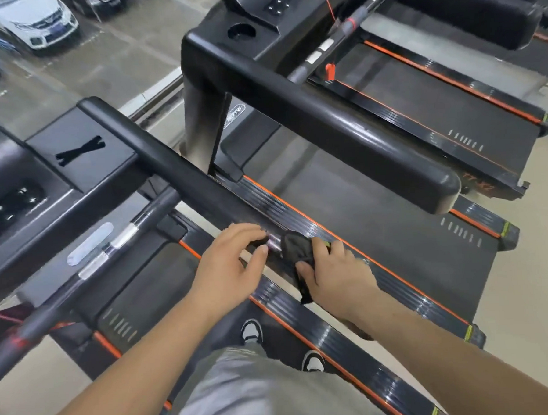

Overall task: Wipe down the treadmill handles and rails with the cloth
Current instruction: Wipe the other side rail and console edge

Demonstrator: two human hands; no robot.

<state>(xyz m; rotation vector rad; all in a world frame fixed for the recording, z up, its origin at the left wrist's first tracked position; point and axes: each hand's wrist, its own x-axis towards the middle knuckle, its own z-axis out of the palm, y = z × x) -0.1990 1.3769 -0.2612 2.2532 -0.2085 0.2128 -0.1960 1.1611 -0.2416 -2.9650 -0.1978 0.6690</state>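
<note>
- Black cloth sat just below frame centre, at 6 o'clock, bunched against the near end of the handrail, which ran in from 10 o'clock.
- Right hand, at 5 o'clock, pinched the cloth between thumb and curled fingers. Left hand, at 7 o'clock, was curled over the rail end, touching or nearly touching the cloth.
- Risk: the cloth was wadded small, so a pass could cover only the top of the rail and skip the sides.
- Risk: the left hand lay on the surface being wiped, so it could re-mark a cleaned stretch or block the stroke.
- Risk: a loose tail of cloth hung at 6 o'clock. A weak pinch could drop it onto the ribbed side strip below.
- Risk: the shoes stood in a narrow gap between two decks, so a long reach up the rail could upset balance.
- Hidden: the rail tip and its underside were covered by both hands and the cloth.
- Hard to make out: whether the cloth was damp. The console at 9 o'clock was blurred, and that treadmill's other rail was out of frame.
</note>
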